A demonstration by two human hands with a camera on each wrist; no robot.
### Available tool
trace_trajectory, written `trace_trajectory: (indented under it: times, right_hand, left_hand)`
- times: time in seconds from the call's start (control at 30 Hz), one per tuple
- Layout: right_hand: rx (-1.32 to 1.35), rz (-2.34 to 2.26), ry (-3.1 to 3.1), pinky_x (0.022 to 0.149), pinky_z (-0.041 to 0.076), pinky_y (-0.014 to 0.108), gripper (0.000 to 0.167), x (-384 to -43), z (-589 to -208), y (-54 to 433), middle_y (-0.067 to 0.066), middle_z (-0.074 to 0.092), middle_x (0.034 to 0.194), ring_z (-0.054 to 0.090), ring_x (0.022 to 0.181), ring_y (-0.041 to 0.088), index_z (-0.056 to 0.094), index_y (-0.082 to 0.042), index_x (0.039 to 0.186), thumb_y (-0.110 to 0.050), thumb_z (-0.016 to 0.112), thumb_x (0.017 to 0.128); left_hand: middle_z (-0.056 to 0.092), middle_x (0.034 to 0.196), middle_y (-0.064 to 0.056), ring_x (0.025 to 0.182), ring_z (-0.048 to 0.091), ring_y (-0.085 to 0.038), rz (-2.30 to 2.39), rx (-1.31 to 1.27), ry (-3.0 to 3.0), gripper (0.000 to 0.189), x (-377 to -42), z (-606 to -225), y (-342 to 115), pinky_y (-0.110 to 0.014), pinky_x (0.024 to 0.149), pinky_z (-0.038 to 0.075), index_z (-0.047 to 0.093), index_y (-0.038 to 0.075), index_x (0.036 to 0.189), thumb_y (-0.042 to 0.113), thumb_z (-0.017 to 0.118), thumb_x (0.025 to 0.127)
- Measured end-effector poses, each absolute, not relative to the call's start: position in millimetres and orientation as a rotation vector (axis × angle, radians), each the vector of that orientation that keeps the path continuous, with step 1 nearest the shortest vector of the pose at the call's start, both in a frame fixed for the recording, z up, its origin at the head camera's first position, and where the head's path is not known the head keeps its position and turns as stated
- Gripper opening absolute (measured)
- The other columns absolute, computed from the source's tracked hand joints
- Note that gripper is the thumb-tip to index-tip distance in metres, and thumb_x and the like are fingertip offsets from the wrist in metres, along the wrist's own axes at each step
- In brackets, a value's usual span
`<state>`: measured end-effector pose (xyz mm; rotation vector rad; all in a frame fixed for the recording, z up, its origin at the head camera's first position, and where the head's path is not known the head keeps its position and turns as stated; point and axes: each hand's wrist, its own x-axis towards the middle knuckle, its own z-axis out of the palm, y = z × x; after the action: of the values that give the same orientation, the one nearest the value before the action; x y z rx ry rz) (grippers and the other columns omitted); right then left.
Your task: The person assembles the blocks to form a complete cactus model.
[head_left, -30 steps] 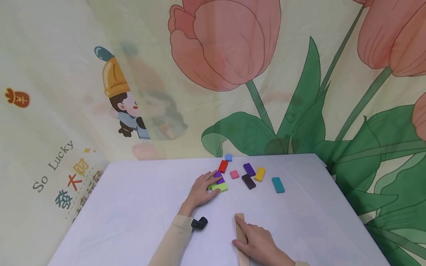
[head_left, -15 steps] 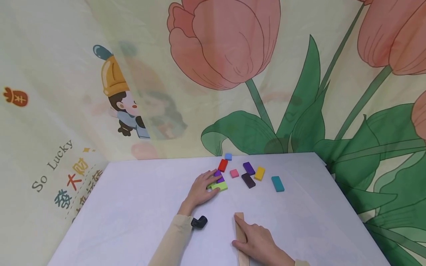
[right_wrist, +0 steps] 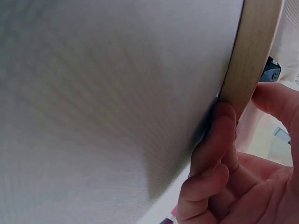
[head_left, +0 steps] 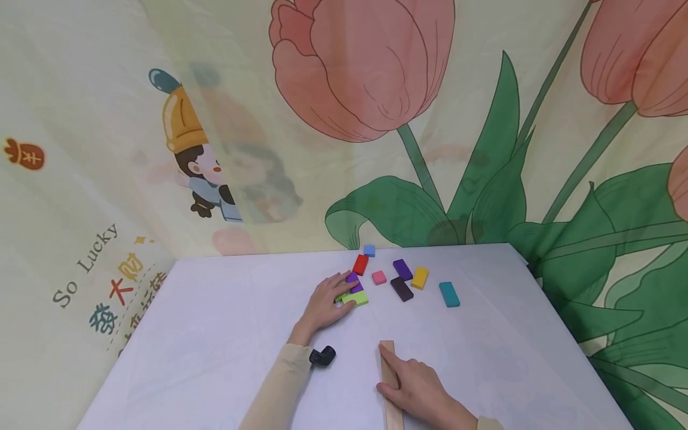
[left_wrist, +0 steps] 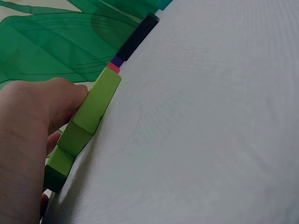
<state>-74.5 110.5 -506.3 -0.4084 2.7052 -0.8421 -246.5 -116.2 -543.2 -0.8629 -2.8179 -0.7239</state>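
My left hand [head_left: 325, 303] rests with outstretched fingers over a small cluster of blocks on the white table. Its thumb touches a light green block [head_left: 355, 298], and its fingertips lie by a purple block [head_left: 355, 282]. Another green block [left_wrist: 60, 165] shows in the left wrist view, partly hidden by the hand in the head view. Nearer the front, my right hand [head_left: 419, 387] holds a flat wooden strip [head_left: 394, 418] between thumb and curled fingers, the index finger lying along it. The strip [right_wrist: 252, 46] extends past the hand in the right wrist view.
Beyond the hands lie a red block [head_left: 361, 264], a blue block [head_left: 369, 251], a pink block [head_left: 378, 277], a dark purple block [head_left: 402, 269], a black block [head_left: 401, 289], a yellow block [head_left: 420, 278] and a teal block [head_left: 449, 294]. A printed curtain [head_left: 258, 107] hangs behind the table.
The head view has tilted very slightly. Both hands, the blocks and the wooden strip stay in place.
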Motion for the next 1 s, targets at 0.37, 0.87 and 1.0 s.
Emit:
trace_trajectory:
  times: [0.37,0.87,1.0]
  right_hand:
    - [-0.384,-0.886,2.679,0.042,0.029,0.019,0.074,-74.0,-504.1,110.5,-0.006,0.044,0.053,0.040,0.045,0.006,0.046,-0.005,0.146,-0.042,0.072,0.087]
    - [-0.349,-0.932,2.666,0.042,0.032,0.018,0.071,-75.0,-507.2,110.4,-0.005,0.043,0.054,0.039,0.045,0.007,0.046,-0.006,0.145,-0.041,0.070,0.089]
    - [-0.354,-0.964,2.647,0.042,0.033,0.018,0.070,-75.8,-507.4,110.5,-0.005,0.043,0.053,0.039,0.044,0.007,0.046,-0.005,0.145,-0.039,0.069,0.090]
  left_hand:
    - [0.039,0.156,-0.003,0.144,0.032,-0.030,-0.748,-0.853,-2.837,0.054,-244.5,-539.5,-115.0,-0.051,0.118,0.023,0.056,0.022,0.141,0.045,0.056,0.093]
    - [0.039,0.156,-0.004,0.144,0.032,-0.031,-0.743,-0.853,-2.845,0.054,-245.0,-539.7,-115.1,-0.052,0.117,0.024,0.056,0.022,0.141,0.044,0.056,0.092]
    - [0.038,0.156,-0.003,0.145,0.031,-0.030,-0.738,-0.847,-2.853,0.054,-245.4,-539.9,-115.2,-0.051,0.118,0.023,0.055,0.023,0.142,0.045,0.056,0.093]
